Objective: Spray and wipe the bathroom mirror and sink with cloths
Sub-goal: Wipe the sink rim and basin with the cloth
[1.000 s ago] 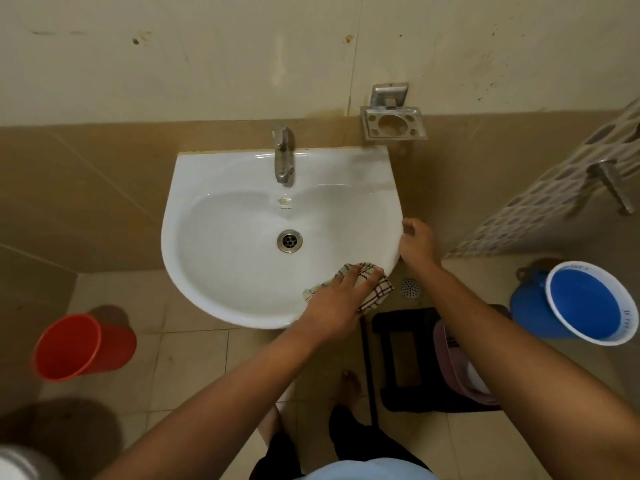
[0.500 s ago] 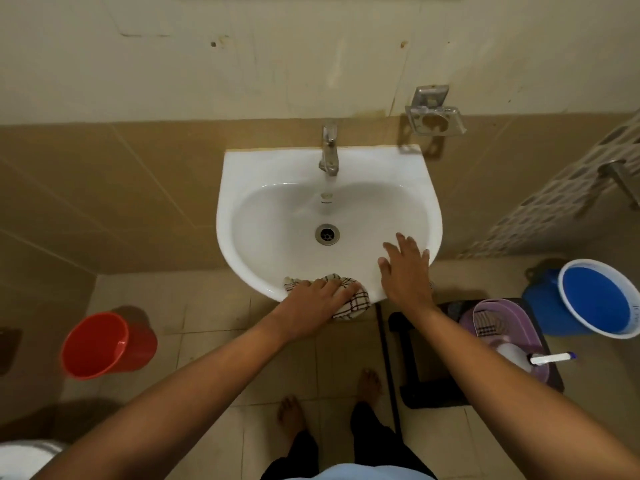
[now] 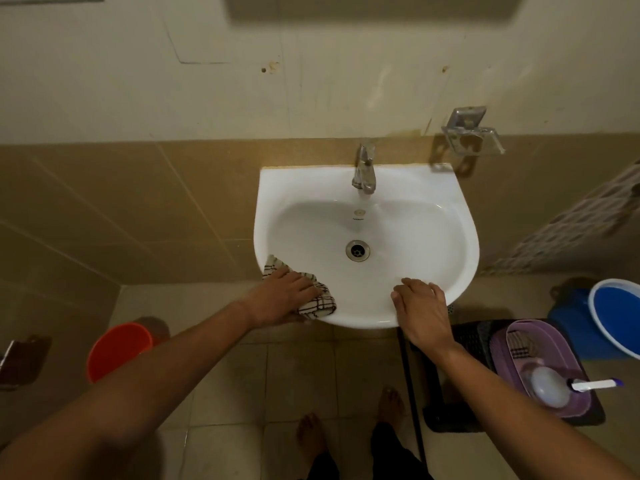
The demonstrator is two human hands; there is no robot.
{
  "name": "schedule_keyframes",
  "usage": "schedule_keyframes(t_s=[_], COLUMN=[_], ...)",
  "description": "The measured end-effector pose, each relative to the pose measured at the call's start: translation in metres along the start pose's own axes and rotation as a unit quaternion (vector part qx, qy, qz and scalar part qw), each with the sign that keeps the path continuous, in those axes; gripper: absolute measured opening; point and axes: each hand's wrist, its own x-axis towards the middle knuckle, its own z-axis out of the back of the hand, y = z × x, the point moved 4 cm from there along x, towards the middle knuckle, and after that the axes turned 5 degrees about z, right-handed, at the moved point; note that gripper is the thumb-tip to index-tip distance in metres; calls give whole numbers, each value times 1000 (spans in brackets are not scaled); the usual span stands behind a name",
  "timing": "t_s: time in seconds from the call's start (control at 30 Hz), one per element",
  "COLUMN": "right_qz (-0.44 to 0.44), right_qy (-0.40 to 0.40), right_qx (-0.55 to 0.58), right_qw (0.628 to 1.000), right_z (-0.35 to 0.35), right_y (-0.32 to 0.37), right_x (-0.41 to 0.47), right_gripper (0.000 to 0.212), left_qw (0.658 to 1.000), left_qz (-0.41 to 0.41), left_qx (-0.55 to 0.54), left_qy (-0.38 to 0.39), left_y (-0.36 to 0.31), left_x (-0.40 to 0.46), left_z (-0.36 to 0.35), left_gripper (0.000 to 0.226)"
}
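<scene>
A white wall-hung sink (image 3: 415, 188) sits below a cream wall, with a steel tap (image 3: 364, 169) at its back and a drain (image 3: 357, 250) in the bowl. My left hand (image 3: 284, 299) presses a checked cloth (image 3: 317, 299) flat on the sink's front left rim. My right hand (image 3: 420, 310) rests on the front right rim, fingers bent and together, holding nothing. The mirror's lower edge (image 3: 374, 6) shows dark at the top. A white spray bottle (image 3: 554, 388) lies in a purple basket at the lower right.
An orange bucket (image 3: 119, 351) stands on the floor at left. A purple basket (image 3: 540, 344) rests on a black stool (image 3: 464, 344) at right, beside a blue bucket (image 3: 616, 317). A metal soap holder (image 3: 471, 136) is on the wall. My bare feet (image 3: 349, 424) are below.
My left hand has slid the cloth leftwards along the sink's front rim. My right hand moved from the right side of the rim to the front. The view shifted so the sink sits further right.
</scene>
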Motion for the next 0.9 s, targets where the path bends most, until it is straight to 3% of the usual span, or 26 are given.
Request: schedule_keyframes(t_s=[0.23, 0.53, 0.9], right_qz=[4, 5, 11], right_qy=[-45, -56, -77], right_qx=[-3, -15, -27], right_qw=[999, 998, 997], right_z=[0, -4, -6], right_y=[1, 1, 1], right_x=[-1, 1, 3], right_gripper=[48, 46, 43], left_qw=[998, 982, 929], left_qz=[16, 148, 315], left_qx=[-37, -108, -189], left_qy=[52, 45, 44], left_y=[50, 102, 166], left_x=[-11, -7, 41], left_z=[-9, -18, -24], left_gripper=[73, 72, 81])
